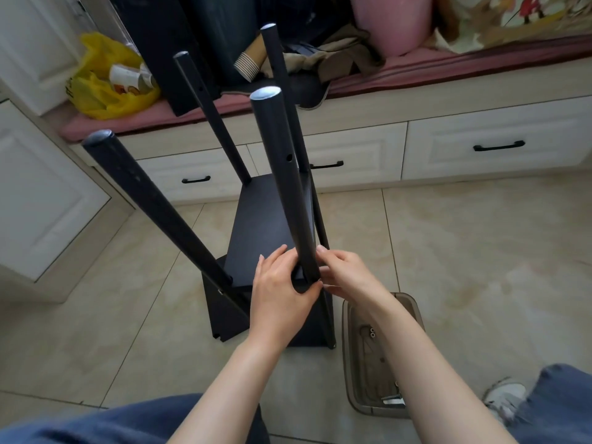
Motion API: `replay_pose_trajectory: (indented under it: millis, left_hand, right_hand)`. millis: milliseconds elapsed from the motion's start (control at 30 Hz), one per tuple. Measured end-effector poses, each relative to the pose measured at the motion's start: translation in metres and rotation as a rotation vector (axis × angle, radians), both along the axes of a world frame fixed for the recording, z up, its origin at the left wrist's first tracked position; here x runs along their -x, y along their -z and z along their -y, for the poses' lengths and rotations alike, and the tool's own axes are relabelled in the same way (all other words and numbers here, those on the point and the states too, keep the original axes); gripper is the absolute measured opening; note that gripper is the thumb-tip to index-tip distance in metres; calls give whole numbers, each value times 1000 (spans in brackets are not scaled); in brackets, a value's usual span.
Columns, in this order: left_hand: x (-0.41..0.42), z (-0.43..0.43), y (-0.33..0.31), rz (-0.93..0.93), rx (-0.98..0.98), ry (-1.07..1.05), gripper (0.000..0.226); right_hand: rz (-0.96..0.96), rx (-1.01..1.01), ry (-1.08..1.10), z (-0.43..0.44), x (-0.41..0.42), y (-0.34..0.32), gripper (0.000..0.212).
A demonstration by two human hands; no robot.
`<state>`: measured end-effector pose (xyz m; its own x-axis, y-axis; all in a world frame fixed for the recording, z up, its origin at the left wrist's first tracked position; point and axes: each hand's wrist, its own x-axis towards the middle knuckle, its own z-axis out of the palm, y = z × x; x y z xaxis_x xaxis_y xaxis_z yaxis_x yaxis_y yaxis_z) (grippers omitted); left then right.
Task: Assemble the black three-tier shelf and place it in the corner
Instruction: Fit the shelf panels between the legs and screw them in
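Past the denim knee [96,424], curled round the foot of the nearest pole [290,193] from either side: left hand [280,296] and right hand [349,277], equally near, just above the shelf board [262,225]. Stands on the floor tiles [448,251] before the drawers [362,145], rising near-vertical from the grip, capped end up toward the camera.

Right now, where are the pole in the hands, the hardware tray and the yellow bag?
Pole [292,203]: head view, shaft below its hole.
Hardware tray [346,347]: head view, left rim.
Yellow bag [105,108]: head view, lower front.
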<state>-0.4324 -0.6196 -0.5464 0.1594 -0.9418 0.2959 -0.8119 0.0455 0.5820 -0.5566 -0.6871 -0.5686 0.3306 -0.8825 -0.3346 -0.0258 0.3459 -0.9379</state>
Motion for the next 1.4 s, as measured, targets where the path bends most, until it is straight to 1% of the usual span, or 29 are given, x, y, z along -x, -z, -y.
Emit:
replay_pose_trajectory:
  millis: [100, 200, 400, 533, 600, 667, 767, 800, 867, 933, 1100, 1267, 1400]
  left_hand:
    - [2, -2, 0, -6, 1, -7, 48]
    - [-1, -4, 2, 60, -29, 16, 49]
    - [-6, -4, 5, 159, -50, 59, 37]
    - [-6, -4, 8, 142, -32, 46, 33]
    - [-6, -4, 9, 130, -22, 37, 31]
    - [-6, -4, 12, 120, -13, 29, 28]
    - [-6, -4, 16, 116, 8, 18, 23]
    - [-5, -4, 18, 118, 20, 15, 22]
    - [-5, -5, 20, 123, 44, 6, 23]
    - [-3, -6, 22, 130, 63, -6, 27]
    - [-1, -6, 25, 120, 80, -19, 28]
    - [0, -4, 28, 106, 123, -9, 29]
    - [2, -2, 33, 121, 198, -16, 32]
  right_hand:
    - [-68, 33, -33, 1, -1, -3, 32]
    - [-80, 45, -54, 1, 2, -4, 28]
    - [-51, 76, -62, -1, 6, -4, 27]
    - [35, 42, -95, 0, 20, 5, 27]
    - [21, 50, -116, 2, 35, 14, 27]
    - [-24, 20, -116, 4, 51, 30, 28]
    - [-81, -125, -85, 1, 71, 62, 27]
    - [-129, -163, -68, -2, 75, 74, 24]
    - [-320, -176, -79, -10, 75, 99, 13]
    - [-472, -194, -95, -20, 72, 126, 10]
    - [-641, -260, -27, -33, 70, 184, 14]
    - [-665, -212, 10, -30, 71, 212, 35]
    - [-685, -107, 6, -22, 68, 227, 32]
